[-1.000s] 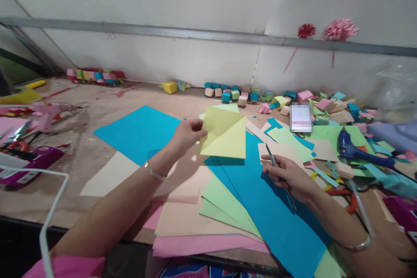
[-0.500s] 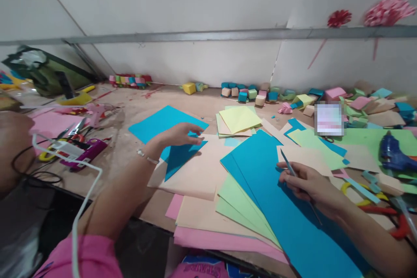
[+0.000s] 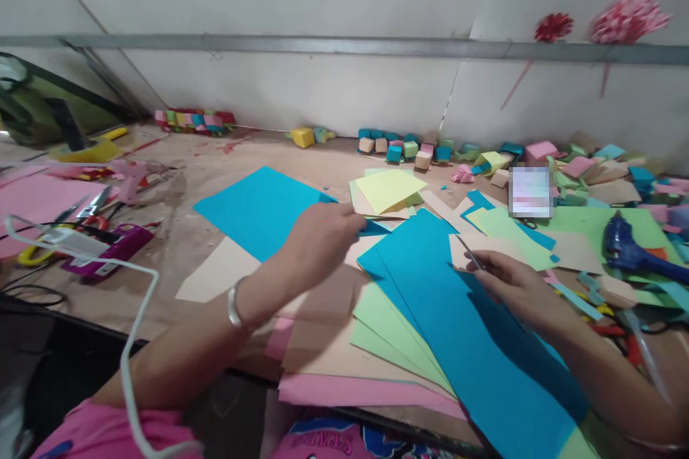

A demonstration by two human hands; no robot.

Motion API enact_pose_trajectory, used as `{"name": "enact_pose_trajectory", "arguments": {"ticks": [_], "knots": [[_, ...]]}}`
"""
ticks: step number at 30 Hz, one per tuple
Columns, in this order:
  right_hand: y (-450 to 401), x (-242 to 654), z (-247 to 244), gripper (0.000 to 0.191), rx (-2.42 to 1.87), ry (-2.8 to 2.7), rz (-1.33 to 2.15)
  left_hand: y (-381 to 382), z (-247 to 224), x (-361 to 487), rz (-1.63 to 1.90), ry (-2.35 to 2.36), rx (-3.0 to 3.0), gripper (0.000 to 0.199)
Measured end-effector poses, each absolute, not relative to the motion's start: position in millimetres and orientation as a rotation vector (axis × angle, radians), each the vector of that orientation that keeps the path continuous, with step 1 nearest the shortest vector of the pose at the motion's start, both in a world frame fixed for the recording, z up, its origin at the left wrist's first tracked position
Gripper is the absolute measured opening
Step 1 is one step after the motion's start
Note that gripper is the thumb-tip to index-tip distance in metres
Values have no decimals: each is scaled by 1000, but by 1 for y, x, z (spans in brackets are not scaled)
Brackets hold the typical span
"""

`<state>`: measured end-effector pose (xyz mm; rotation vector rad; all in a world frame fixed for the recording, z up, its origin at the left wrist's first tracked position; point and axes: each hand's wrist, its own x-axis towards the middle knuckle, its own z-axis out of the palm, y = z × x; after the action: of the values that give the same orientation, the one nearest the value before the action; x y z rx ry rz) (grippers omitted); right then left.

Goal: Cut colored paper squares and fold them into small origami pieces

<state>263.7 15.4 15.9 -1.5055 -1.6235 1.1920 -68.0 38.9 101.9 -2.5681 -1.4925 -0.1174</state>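
My left hand is closed at the centre, its fingertips pinching a blue paper piece that shows only as a narrow tip beyond them. Under and behind that wrist lies a flat blue sheet, next to a peach sheet. In my right hand is a slim, pointed, pencil-like tool; its exact kind is unclear. That hand hovers over a long blue sheet, which rests on green sheets and peach sheets. A yellow square tops a small pile behind.
Small coloured paper blocks line the wall. To the right are a blue glue gun, scissors and paper scraps. At left sit a pink glue gun, a purple device and a white cable crossing near my left arm.
My left hand has moved right and closed on the blue paper, lifting it off the peach sheet. The tool in my right hand has tilted. The view has shifted slightly.
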Motion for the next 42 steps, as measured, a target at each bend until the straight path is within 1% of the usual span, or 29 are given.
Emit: {"name": "enact_pose_trajectory", "arguments": {"ticks": [1,4,8,10,14,15,18,20,26,30,33,36,39,42], "knots": [[17,266,16,43,-1520,-1607,1166,30,100,-50,-126,-1387,-2552,17],[22,270,15,45,-1511,-1565,1076,9,78,-2,-147,-1139,-2599,14],[22,267,17,42,-1473,-1547,1039,-2,40,28,60,-1088,-2813,12],[21,263,20,42,-1478,-1538,1042,1,31,29,53,-1106,-2886,23],[19,257,21,42,-1478,-1579,1015,12,24,20,-41,-1078,-2939,27],[19,257,20,42,-1475,-1602,1009,15,22,18,-56,-1091,-2922,32],[21,259,15,40,-1469,-1666,991,22,13,14,-44,-1195,-2866,55],[22,261,12,39,-1468,-1694,956,26,7,12,-32,-1274,-2839,62],[23,265,10,30,-1463,-1931,762,33,4,7,8,-1446,-2901,66],[23,268,12,30,-1459,-2169,623,33,4,9,5,-1488,-2899,68],[22,268,14,30,-1461,-2189,580,30,3,12,5,-1532,-2861,69],[18,263,14,31,-1521,-2083,608,25,1,15,-14,-1528,-2844,71],[13,256,14,31,-1607,-1940,728,20,-1,16,-60,-1444,-2885,73],[11,253,15,33,-1597,-1939,744,18,-3,18,-65,-1375,-2941,75]]}}
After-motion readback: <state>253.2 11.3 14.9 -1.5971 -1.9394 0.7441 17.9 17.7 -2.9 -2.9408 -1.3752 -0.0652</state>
